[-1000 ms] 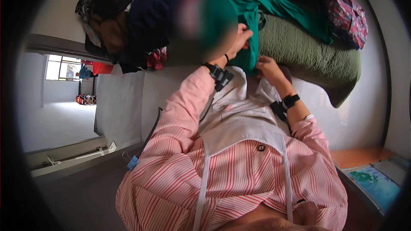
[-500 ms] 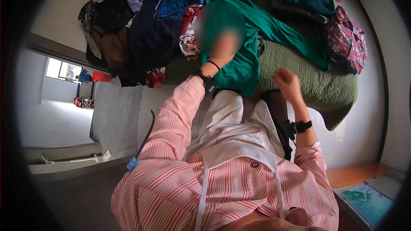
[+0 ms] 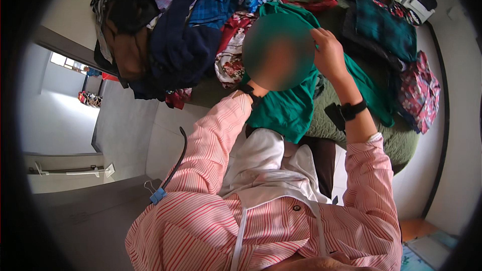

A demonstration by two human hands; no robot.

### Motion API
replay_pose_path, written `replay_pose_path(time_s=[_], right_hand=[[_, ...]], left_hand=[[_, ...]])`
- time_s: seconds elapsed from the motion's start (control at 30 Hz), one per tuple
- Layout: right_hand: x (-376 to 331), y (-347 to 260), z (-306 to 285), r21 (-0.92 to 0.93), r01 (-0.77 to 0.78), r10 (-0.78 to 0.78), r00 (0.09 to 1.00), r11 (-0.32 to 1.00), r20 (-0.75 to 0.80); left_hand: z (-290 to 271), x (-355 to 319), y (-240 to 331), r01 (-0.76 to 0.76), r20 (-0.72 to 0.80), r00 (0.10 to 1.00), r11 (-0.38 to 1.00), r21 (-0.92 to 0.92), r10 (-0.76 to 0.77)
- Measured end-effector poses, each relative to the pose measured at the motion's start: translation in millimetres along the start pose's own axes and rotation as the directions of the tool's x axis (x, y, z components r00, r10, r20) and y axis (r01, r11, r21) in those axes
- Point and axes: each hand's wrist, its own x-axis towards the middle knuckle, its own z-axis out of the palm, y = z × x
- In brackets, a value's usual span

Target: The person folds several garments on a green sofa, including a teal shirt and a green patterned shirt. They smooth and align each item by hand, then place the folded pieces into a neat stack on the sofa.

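Note:
A dark green long-sleeved garment (image 3: 288,113) lies spread over the near edge of a bed, one sleeve stretching off to the right. My left hand (image 3: 277,62) rests over its middle, but a round blurred patch smears the fingers, so their grip does not show. At the right of that patch, my right hand (image 3: 330,54) has its fingers bent together at the garment's edge, with a bit of green showing between them. Part of the cloth beneath the patch is hidden too.
Heaped clothes, including a navy garment (image 3: 173,55) and a blue checked one (image 3: 216,2), lie to the left. Folded dark green clothing (image 3: 386,22) and a pink floral piece (image 3: 420,93) sit at the right on the green bedcover (image 3: 329,113). A doorway opens at far left.
My right hand has moved up and forward from beside the bed's edge to the green garment and closed on it. My left hand has shifted slightly right over the cloth.

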Motion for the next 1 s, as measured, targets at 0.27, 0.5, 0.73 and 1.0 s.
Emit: replay_pose_path(time_s=[0.27,0.5,0.73,1.0], right_hand=[[53.1,50.2,90.1,-0.338,0.245,-0.179,0.960,0.909,0.216],[99.9,95.8,83.6,-0.059,-0.071,0.072,0.997,0.996,0.024],[102.2,139.0,41.0,-0.094,-0.241,0.240,0.970,0.966,-0.029],[-113.7,76.6,-62.8,0.051,-0.573,0.575,0.814,0.818,-0.081]], left_hand=[[18.7,-7.2,-3.6,0.072,-0.023,0.997,0.990,-0.122,-0.075],[8.1,-9.3,-3.7,0.106,-0.029,0.994,0.988,-0.117,-0.110],[-13.3,19.7,-16.3,0.036,-0.078,0.995,0.971,-0.238,-0.056],[33.7,82.0,-79.3,-0.116,0.157,0.981,0.993,0.028,0.110]])
